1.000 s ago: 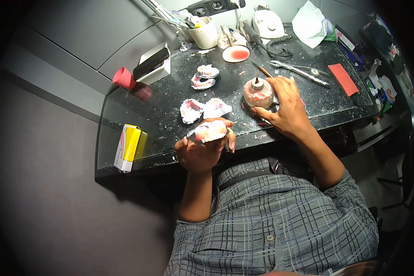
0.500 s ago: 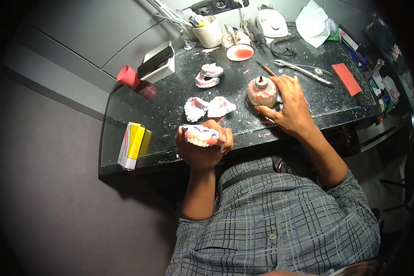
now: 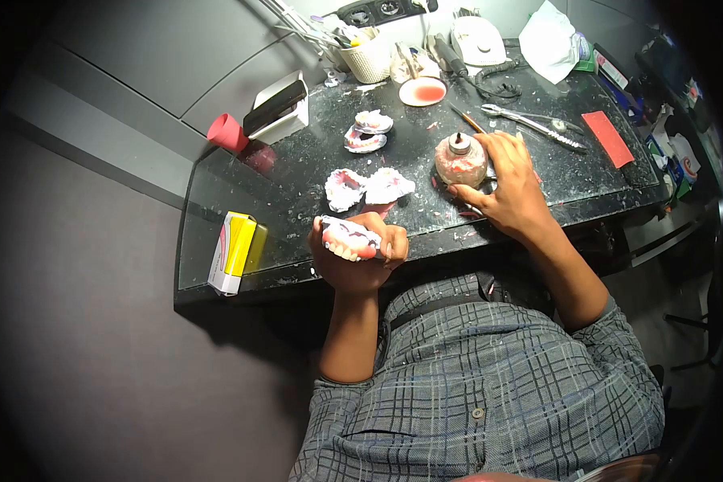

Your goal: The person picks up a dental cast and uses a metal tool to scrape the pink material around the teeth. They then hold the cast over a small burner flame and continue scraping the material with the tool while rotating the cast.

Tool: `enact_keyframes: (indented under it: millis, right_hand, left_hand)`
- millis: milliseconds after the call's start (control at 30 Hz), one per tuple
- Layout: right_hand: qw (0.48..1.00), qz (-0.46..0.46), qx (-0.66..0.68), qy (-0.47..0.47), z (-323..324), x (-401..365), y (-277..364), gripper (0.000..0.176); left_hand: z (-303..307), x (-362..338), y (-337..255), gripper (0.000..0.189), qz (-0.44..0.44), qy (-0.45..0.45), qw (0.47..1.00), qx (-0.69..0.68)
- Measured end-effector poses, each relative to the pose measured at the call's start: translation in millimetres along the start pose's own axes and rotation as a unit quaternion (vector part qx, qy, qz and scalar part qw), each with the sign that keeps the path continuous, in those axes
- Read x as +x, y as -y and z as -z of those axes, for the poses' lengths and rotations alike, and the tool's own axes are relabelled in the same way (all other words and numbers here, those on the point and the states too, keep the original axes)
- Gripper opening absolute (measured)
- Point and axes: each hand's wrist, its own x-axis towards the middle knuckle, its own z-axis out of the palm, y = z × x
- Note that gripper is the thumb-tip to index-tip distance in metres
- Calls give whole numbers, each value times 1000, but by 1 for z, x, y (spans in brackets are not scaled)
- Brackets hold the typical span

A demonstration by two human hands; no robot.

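Observation:
My left hand [image 3: 357, 269] is wrapped round a denture model [image 3: 350, 239] with pink gums and a row of pale teeth, held over the front edge of the black table. A round glass burner [image 3: 461, 162] with a metal collar and dark wick stands on the table, and my right hand [image 3: 512, 186] curves round its right side, thumb at its base and fingers near its top. Two white plaster pieces [image 3: 367, 188] lie just beyond my left hand. Behind them sits another plaster model [image 3: 368, 132] with pink wax.
A yellow and white box [image 3: 234, 254] and a red cup [image 3: 227, 132] are at the left. A tool holder [image 3: 367, 61] and a red-centred dish [image 3: 422, 91] stand at the back. Metal pliers [image 3: 533, 124] and a red wax sheet [image 3: 607, 138] lie at the right.
The denture model in my left hand has tilted slightly, its right end lower. My right hand stays at the burner. The whole view has shifted a little.

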Motion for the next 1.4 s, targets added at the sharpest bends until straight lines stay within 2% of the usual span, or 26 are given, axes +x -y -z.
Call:
enact_keyframes:
  millis: [167,200,233,300,333,367,433,533,567,633,767,867,933,967,1033,1167,1233,1400]
  right_hand:
    - [999,-8,44,9,-1,3,0,74]
    - [999,8,38,-6,-3,3,-2,73]
    - [999,21,23,-24,-9,2,-5,72]
    - [996,21,16,-80,-20,-1,-9,74]
    - [997,-15,75,4,-22,1,-16,83]
    - [997,4,71,-13,-22,-2,-17,85]
    - [998,14,13,-59,-27,-7,-16,77]
    - [998,15,2,-56,-30,-10,-22,80]
    - [998,18,1,-54,-31,-9,-23,82]
    - [999,22,2,-49,-28,-9,-23,81]
    - [999,16,1,-34,-27,-9,-22,80]
    - [999,17,-5,-30,-26,-8,-22,82]
    - [1000,10,-7,-15,-26,-8,-22,82]
    - [1000,12,-8,-18,-26,-8,-23,82]
    - [1000,9,-5,-13,-26,-8,-22,83]
    - [1000,9,-8,-9,-26,-8,-23,84]
    - [1000,15,-8,-22,-27,-9,-23,84]
    - [999,16,5,-36,-25,-9,-21,81]
  left_hand:
    - [-5,1,0,88,-11,-54,998,-24]
    - [-7,1,-1,87,-3,-96,995,-35]
    - [-6,2,-3,78,17,-95,995,-27]
    - [-10,5,-1,73,4,-123,990,-62]
    - [-9,7,1,72,-6,-124,991,-56]
    - [-5,3,1,73,2,-119,992,-48]
    - [-4,9,1,82,-14,-23,999,46]
    - [-9,9,1,92,-22,-61,998,28]
    - [10,9,-1,91,-28,15,998,60]
    - [18,4,-2,87,-39,-97,994,6]
    - [42,3,-1,82,-46,-129,989,52]
    - [14,9,2,82,-43,-155,987,29]
    - [19,11,3,82,-71,-214,972,65]
    - [21,11,3,82,-73,-212,972,66]
    - [13,12,3,82,-64,-270,960,40]
    - [29,6,0,81,-43,-264,962,55]
    - [32,6,2,80,-58,-210,971,94]
    - [28,9,6,82,-71,-197,967,142]
